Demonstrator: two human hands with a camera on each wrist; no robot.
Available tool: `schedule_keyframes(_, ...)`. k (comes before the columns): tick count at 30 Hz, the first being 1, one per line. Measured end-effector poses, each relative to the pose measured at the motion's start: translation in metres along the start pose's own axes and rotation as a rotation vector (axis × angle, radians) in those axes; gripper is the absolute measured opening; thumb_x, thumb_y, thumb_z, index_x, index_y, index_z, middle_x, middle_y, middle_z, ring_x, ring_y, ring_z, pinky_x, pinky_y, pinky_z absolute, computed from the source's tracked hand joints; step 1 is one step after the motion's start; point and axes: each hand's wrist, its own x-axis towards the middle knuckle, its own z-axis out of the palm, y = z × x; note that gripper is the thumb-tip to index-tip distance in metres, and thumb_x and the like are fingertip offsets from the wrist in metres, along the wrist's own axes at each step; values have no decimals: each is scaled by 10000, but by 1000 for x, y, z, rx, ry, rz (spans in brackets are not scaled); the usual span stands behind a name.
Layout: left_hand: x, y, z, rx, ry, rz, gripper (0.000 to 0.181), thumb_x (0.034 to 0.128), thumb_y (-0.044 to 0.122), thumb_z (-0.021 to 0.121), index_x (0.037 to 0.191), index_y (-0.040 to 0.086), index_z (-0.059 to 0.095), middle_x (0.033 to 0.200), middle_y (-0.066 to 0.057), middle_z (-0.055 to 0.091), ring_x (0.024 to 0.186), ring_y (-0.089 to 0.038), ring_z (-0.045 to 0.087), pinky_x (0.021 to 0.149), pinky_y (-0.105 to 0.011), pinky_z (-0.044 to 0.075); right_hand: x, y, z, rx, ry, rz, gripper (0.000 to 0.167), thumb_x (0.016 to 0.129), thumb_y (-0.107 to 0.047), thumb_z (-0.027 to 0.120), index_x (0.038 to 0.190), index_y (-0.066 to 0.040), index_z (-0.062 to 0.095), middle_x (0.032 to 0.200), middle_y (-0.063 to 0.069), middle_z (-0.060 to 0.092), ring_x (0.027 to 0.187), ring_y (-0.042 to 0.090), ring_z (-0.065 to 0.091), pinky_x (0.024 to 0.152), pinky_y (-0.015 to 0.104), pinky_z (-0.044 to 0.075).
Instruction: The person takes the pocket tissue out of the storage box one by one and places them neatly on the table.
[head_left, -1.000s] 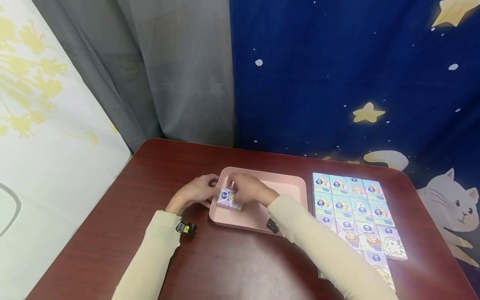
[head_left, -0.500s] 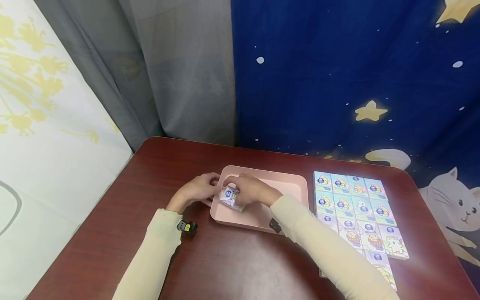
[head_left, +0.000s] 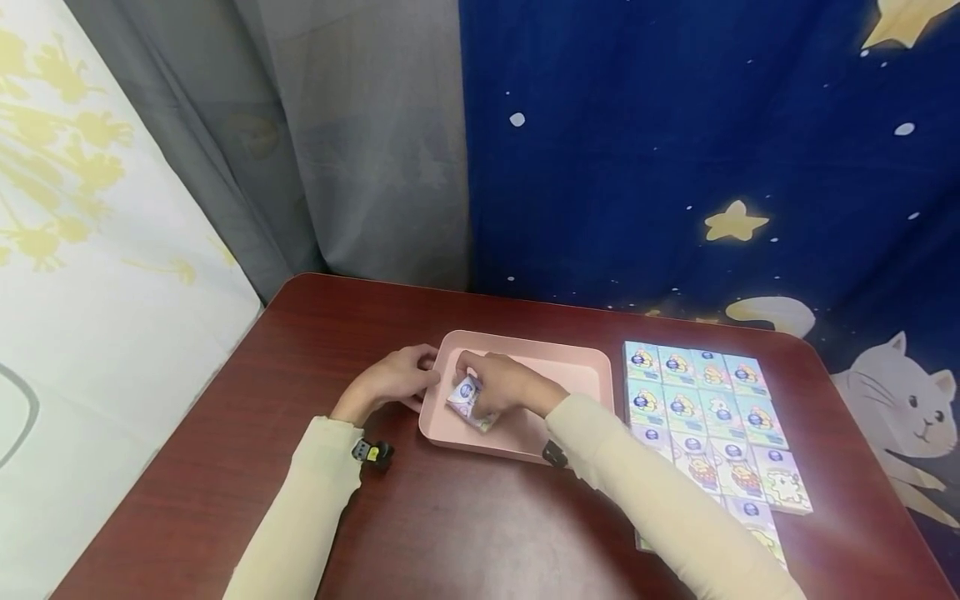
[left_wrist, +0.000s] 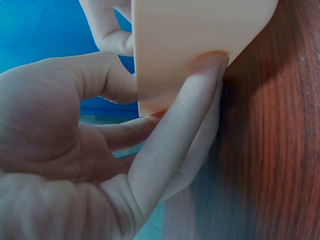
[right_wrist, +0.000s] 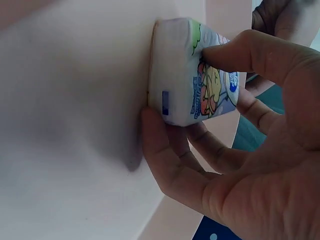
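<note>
In the head view a pink tray (head_left: 555, 357) lies on the table. My left hand (head_left: 393, 377) holds its left end; in the left wrist view the thumb is at the rim and the fingers (left_wrist: 175, 130) press the outer wall. Inside the tray's left part my right hand (head_left: 501, 383) grips a small tissue pack (head_left: 467, 398) with a cartoon print. The right wrist view shows the thumb on the printed face of the tissue pack (right_wrist: 175, 65) and fingers along its side, its lower edge close to the tray floor. The pack sits at an angle to the tray walls.
Several similar tissue packs (head_left: 723, 408) lie in rows right of the tray, partly covered by the right sleeve (head_left: 645, 492). The dark red table (head_left: 465, 533) has rounded far corners. A blue curtain (head_left: 600, 167) and a grey one hang behind it.
The right hand has turned the tissue pack within the tray and shifted it slightly right and nearer. My left hand stays at the tray's left end.
</note>
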Motion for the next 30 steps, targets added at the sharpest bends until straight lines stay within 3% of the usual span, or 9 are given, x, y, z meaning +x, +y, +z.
schedule_keyframes(6,2,-3,1,-6,6,-8,543,1056,94,609,1558,-71,484,1319,-239,633,906,-270,753,708,-426,690,-7,-2,0,-8,26,-9,512,795,30,878,1149,-174,569,973,76,666,869,210,622,705,277,526)
schedule_keyframes(16,2,-1,0,13,23,-20,530,1056,94,623,1548,-62,501,1318,-242,628,900,-271,753,710,-427,690,-18,10,-1,25,55,-52,494,829,37,826,1228,-192,646,977,22,677,843,187,617,697,273,520)
schedule_keyframes(25,1,0,1,25,23,-12,529,1054,95,621,1544,-64,500,1291,-235,633,897,-268,755,716,-426,691,-26,22,-4,199,36,33,451,866,84,764,1225,-179,687,1043,84,680,886,202,649,689,277,566)
schedule_keyframes(30,2,-1,1,21,19,-6,523,1054,93,618,1538,-68,503,1290,-238,634,900,-271,758,712,-429,691,-34,28,-10,249,64,37,449,862,77,758,1234,-170,710,1095,115,691,957,226,657,719,285,585)
